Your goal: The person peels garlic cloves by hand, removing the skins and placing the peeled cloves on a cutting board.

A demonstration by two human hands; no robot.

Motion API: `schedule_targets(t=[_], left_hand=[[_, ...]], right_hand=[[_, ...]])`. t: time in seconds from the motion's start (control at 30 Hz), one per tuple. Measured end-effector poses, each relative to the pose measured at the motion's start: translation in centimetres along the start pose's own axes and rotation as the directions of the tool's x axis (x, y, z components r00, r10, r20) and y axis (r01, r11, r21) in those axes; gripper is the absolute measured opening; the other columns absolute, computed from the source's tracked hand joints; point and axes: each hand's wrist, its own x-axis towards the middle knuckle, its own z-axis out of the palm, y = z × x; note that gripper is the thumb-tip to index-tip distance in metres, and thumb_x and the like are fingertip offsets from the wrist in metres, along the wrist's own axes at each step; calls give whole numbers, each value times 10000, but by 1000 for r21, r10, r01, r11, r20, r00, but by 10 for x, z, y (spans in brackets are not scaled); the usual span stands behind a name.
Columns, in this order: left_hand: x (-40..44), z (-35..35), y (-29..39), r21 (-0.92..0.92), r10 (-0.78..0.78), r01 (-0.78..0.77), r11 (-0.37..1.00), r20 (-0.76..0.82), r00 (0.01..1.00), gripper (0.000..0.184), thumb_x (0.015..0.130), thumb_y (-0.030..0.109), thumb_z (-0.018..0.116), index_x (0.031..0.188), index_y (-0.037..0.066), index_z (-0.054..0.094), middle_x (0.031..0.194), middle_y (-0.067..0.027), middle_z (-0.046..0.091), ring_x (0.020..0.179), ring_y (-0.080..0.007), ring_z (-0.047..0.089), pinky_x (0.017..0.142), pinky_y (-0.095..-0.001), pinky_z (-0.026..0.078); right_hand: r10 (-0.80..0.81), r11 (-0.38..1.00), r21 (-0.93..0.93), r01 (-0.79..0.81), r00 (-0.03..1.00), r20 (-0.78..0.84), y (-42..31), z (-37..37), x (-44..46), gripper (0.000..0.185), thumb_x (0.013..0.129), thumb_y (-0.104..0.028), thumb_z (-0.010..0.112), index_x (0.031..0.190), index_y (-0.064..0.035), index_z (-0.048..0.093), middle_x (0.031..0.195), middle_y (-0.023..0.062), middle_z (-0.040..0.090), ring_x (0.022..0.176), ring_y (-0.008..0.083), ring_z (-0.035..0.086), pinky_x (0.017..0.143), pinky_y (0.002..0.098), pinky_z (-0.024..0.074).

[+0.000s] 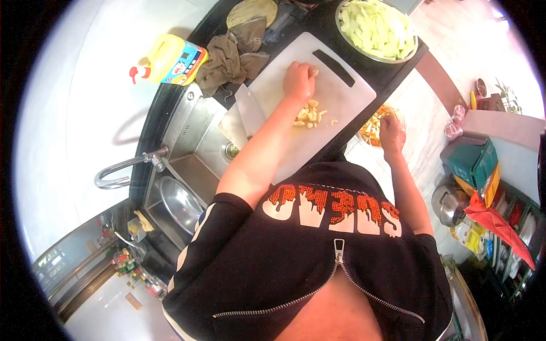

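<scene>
My left hand (299,83) is over the white cutting board (341,99), fingers curled round pale pieces that look like garlic. Just below it on the board lies a small heap of peeled, partly crushed garlic cloves (309,115). A broad flat blade (250,111), like a cleaver's, rests at the board's left edge, partly hidden by my forearm. Off the board to the right, my right hand (392,134) is closed at a bowl of orange shreds (372,122). Whatever its fingers hold, if anything, is hidden.
A bowl of sliced pale-green vegetable (377,28) stands at the counter's far corner. On the left are a brown cloth (222,62), a yellow pump bottle (170,59), a faucet (122,176) and a sink holding a metal basin (181,202). A green box (471,159) stands right.
</scene>
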Motion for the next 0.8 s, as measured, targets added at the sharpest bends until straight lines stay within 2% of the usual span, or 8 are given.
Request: schedule_targets(t=[0.1,0.17,0.27,0.4,0.5,0.57,0.67,0.8], left_hand=[[-12,-18,11,-127,29,-32,991,-21,999,138,754,140,660,826,50,584,842,-102,556,769,-259,567,675,-362,466],[-25,-36,22,-235,90,-95,967,-33,995,148,746,103,661,848,44,573,831,-99,556,740,-239,577,645,-334,476],[-46,-54,32,-351,144,-126,928,28,989,159,744,55,646,878,38,561,833,-95,557,745,-227,592,611,-309,494],[-65,-72,40,-288,157,-108,952,154,975,166,762,33,636,911,30,563,845,-95,561,738,-213,605,621,-297,516],[-76,-78,45,-421,58,27,907,188,981,122,773,10,597,891,32,572,849,-103,575,748,-220,611,682,-292,520],[-83,-75,40,-612,-29,168,773,231,973,115,806,6,580,920,23,574,877,-89,588,773,-180,613,679,-280,521],[-91,-69,31,-778,-114,351,521,344,932,130,842,14,564,971,1,559,918,-82,597,806,-143,609,682,-270,520],[-92,-73,40,-862,-266,475,179,422,866,189,848,25,570,1026,-20,527,944,-101,607,802,-153,611,703,-269,519]], right_hand=[[-103,967,237,96,995,16,-51,-23,-1,152,822,-198,575,841,-53,616,792,157,630,759,318,616,687,396,476],[-105,917,397,35,982,154,-79,-33,0,151,817,-171,591,885,-40,624,814,146,630,726,281,618,687,354,483],[-268,850,494,184,958,104,-116,-39,-1,176,804,-177,613,924,-49,626,809,135,624,724,279,619,663,358,485],[-432,805,501,318,893,128,-151,-42,-2,197,788,-168,629,953,-60,627,777,124,612,724,292,617,645,365,486],[-520,762,526,378,841,149,-150,-27,0,174,788,-141,615,937,-56,639,766,119,623,717,293,613,635,357,488],[-502,746,582,324,848,172,-149,-19,-2,156,791,-129,612,913,-36,640,741,114,628,674,255,620,612,337,488],[-335,755,656,1,860,385,-160,-29,-10,133,797,-111,609,863,1,636,695,107,629,609,183,605,571,300,478],[-315,720,690,-75,851,421,-162,-28,-13,136,797,-112,616,838,18,633,651,92,611,569,121,567,536,265,457]])
